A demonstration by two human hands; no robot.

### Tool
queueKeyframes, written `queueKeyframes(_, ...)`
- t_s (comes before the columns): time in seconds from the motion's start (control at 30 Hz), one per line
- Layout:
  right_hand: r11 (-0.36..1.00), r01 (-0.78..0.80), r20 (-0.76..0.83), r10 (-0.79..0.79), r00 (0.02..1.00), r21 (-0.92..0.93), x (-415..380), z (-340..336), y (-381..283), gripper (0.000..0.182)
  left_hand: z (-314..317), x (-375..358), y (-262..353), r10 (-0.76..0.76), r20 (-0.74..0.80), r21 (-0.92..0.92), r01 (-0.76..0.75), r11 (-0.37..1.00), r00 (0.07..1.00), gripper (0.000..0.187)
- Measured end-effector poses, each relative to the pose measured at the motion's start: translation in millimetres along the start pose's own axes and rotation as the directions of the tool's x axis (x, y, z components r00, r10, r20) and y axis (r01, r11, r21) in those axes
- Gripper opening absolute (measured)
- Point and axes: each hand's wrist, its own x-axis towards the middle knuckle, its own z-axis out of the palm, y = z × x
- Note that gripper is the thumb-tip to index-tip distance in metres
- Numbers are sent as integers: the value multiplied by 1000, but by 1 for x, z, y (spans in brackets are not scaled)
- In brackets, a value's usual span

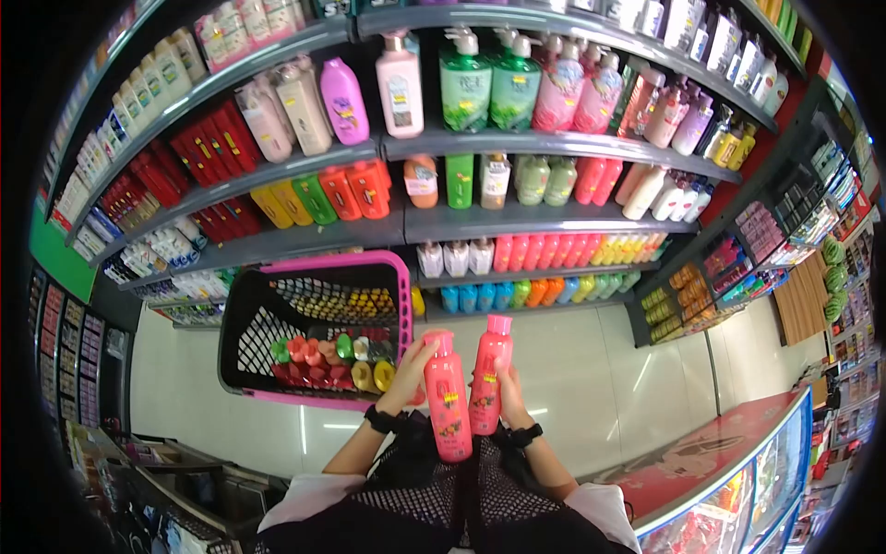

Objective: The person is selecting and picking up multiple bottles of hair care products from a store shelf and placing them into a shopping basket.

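Observation:
Two pink bottles are held upright in front of my body. My left hand (406,374) is wrapped round the left pink bottle (449,406), which shows a fruit picture on its front. The other pink bottle (485,397) is in my right hand (510,392), a little farther forward. The two bottles stand side by side, nearly touching. Just left of my left hand is a black basket with a pink rim (403,295). Inside it lie several bottles (323,355) with red, green and yellow parts.
Ahead, curved shelves (517,143) carry rows of shampoo and lotion bottles, with pink bottles (544,251) on a lower one. A dark rack (683,305) stands at the right. A display case (738,480) is at the lower right, and a tiled floor (581,369) lies below.

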Motion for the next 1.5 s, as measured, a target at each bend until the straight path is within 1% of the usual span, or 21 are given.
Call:
queueKeyframes(0.03, 997, -45, 31, 43, 999, 67, 1, -20, 1, 48, 15, 4, -9, -57, -23, -53, 56, 997, 998, 33)
queueKeyframes(0.07, 999, -36, 58, 36, 998, 8, 0, -31, -1, 57, 21, 9, -18, -160, -51, -109, 153, 982, 986, 35)
queueKeyframes(0.1, 998, -56, 47, 55, 997, 11, -4, -37, -7, 57, 27, 13, -27, -181, -81, -148, 167, 975, 980, 36)
queueKeyframes(0.17, 1000, -9, 38, 10, 999, -23, -7, -48, -26, 56, 35, 34, -45, -188, -23, -141, 183, 973, 982, 36)
queueKeyframes(0.2, 1000, 4, 41, -5, 999, 23, -16, -52, -43, 47, 47, 40, -48, -188, -9, -130, 185, 974, 982, 37)
queueKeyframes(0.23, 1000, 10, 27, -11, 1000, 23, -14, -67, -52, 47, 61, 50, -52, -195, 5, -130, 194, 972, 981, 37)
queueKeyframes(0.33, 1000, -14, 21, 13, 1000, 14, -16, -90, -64, 40, 91, 60, -48, -203, 50, -28, 205, 978, 978, 34)
queueKeyframes(0.4, 991, 134, -37, -135, 990, -27, -21, -105, -78, 46, 117, 76, -63, -198, 94, 50, 194, 980, 976, 34)
queueKeyframes(0.43, 990, 137, -45, -137, 989, -22, -27, -114, -86, 46, 131, 75, -66, -211, 97, 117, 199, 973, 973, 34)
queueKeyframes(0.5, 998, 45, -53, -48, 997, -52, -36, -120, -88, 57, 142, 73, -62, -231, 158, 128, 212, 969, 960, 33)
queueKeyframes(0.57, 998, 57, -59, -59, 997, -32, -31, -125, -83, 57, 148, 78, -54, -191, 202, 267, 134, 954, 960, 35)
queueKeyframes(0.6, 999, 35, -66, -34, 997, 12, -29, -128, -84, 58, 151, 83, -52, -193, 205, 276, 132, 952, 960, 35)
queueKeyframes(0.77, 997, -8, -106, 16, 994, 71, -13, -137, -97, 57, 143, 110, -56, -299, 282, 309, 209, 928, 912, 44)
queueKeyframes(0.9, 998, 55, -176, -55, 983, -5, 29, -153, -118, 56, 137, 174, -69, -292, 339, 420, 134, 897, 894, 49)
queueKeyframes(0.97, 992, 48, -129, -63, 990, -116, 51, -176, -114, 65, 134, 204, -77, -354, 301, 478, 181, 859, 886, 52)
queueKeyframes(1.1, 991, 50, -202, -75, 977, -126, 99, -195, -141, 64, 147, 267, -76, -368, 282, 416, 233, 879, 886, 51)
queueKeyframes(1.23, 992, 127, -321, -128, 938, -22, 139, -203, -164, 56, 159, 320, -73, -284, 276, 414, 153, 897, 918, 41)
queueKeyframes(1.3, 938, 166, -337, -270, 902, -306, 170, -220, -150, 50, 156, 343, -62, -279, 275, 428, 143, 892, 920, 40)
queueKeyframes(1.33, 944, 151, -349, -253, 902, -293, 174, -214, -163, 50, 154, 353, -57, -254, 281, 435, 113, 893, 925, 39)
queueKeyframes(1.4, 810, 90, -340, -340, 877, -579, 194, -207, -197, 50, 153, 380, -39, -202, 287, 459, 51, 887, 936, 39)
queueKeyframes(1.5, 817, 87, -348, -337, 875, -570, 207, -199, -216, 53, 141, 395, -29, -209, 271, 558, 23, 829, 940, 39)
